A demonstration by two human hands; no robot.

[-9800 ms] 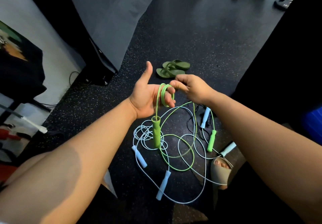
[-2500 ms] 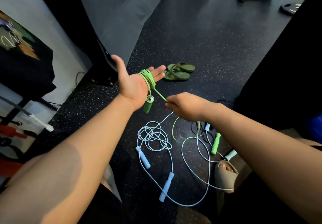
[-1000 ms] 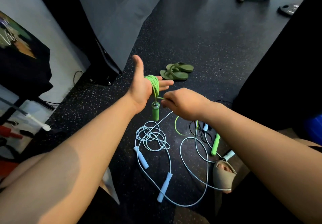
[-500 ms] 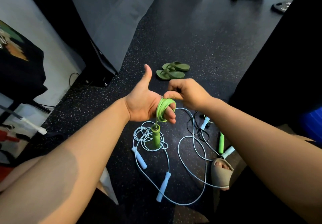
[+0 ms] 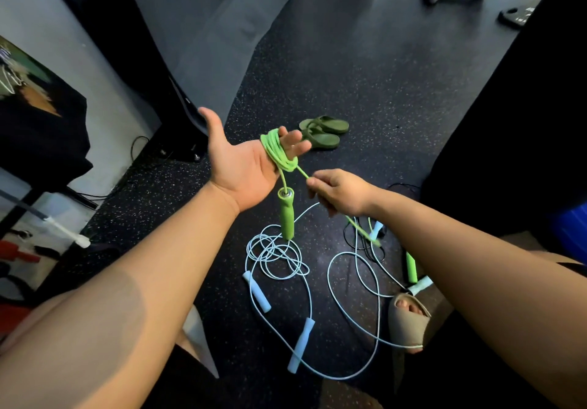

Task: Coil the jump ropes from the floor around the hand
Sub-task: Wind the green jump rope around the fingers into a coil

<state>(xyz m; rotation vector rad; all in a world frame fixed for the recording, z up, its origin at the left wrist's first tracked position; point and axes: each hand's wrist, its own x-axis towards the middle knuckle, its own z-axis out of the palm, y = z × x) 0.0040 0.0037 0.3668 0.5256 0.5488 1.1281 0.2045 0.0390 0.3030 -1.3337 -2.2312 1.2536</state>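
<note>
The green rope (image 5: 278,151) could slip off.
The left hand (image 5: 241,167) is open, rope looped round its straight fingers (image 5: 294,137); the right hand (image 5: 341,191) pinches the loose strand in a tight grip. Loops may slide off, or the tail may snag the blue ropes (image 5: 276,254).

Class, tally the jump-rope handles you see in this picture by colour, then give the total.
Green handles: 2
Light blue handles: 4
Total: 6
</note>
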